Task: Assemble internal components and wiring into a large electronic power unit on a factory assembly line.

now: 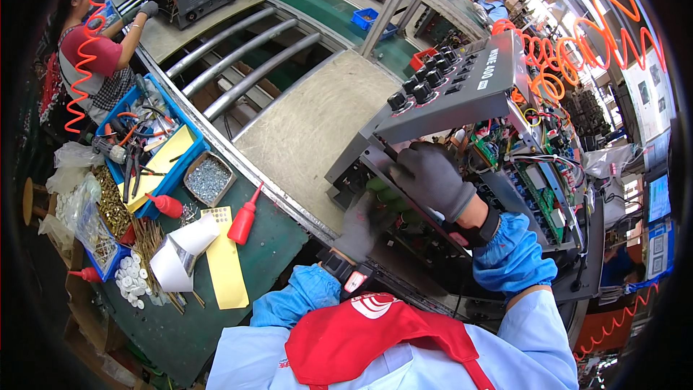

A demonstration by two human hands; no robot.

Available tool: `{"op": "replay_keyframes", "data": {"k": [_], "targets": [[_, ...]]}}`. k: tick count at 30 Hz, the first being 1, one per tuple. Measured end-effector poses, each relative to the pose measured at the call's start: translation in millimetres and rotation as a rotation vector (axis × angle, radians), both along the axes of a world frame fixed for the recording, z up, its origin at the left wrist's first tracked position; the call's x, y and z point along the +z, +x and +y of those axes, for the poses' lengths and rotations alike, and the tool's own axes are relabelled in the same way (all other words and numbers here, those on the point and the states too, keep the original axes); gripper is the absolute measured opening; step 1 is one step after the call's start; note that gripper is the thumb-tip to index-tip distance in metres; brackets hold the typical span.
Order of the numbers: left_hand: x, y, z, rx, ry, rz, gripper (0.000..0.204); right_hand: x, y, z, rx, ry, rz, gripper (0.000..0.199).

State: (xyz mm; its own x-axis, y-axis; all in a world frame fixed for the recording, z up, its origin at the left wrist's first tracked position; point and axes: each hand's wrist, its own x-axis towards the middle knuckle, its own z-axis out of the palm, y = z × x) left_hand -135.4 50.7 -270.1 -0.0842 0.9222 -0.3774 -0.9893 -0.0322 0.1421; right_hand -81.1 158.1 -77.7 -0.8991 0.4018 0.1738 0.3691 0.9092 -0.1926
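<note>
open grey machine chassis (pixel 462 94) on steel tabletop (pixel 310 123) — right hand (pixel 432 177) clamped on its front panel edge; left hand (pixel 359 227) blurred, grip unclear. likely heavy, rigid — hold metal frame, not boards.

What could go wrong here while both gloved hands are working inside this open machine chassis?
1. The right hand presses at the hinged grey control panel, which looks tilted open; it might drop or pinch fingers.
2. The left hand is motion-blurred near the chassis edge and could snag loose wires beside the circuit boards.
3. The red squeeze bottle stands near the bench edge and could be knocked over.
</note>
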Motion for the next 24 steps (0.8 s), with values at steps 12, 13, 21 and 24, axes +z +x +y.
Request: {"op": "replay_keyframes", "data": {"k": [12,13,21,24], "targets": [[-3,2,-2,0.010,-0.007,0.014,0.040,5,-4,-4,0.035,-0.041,0.075,0.026],[0,1,-4,0.017,-0.001,0.019,0.040,6,-3,-5,0.043,-0.036,0.080,0.026],[17,-1,-3,-0.015,-0.005,0.060,0.033,6,-2,-3,-0.072,-0.092,0.043,0.026],[11,1,-3,-0.020,-0.016,0.036,0.033,1,-1,-2,0.004,-0.073,0.117,0.029]]}}
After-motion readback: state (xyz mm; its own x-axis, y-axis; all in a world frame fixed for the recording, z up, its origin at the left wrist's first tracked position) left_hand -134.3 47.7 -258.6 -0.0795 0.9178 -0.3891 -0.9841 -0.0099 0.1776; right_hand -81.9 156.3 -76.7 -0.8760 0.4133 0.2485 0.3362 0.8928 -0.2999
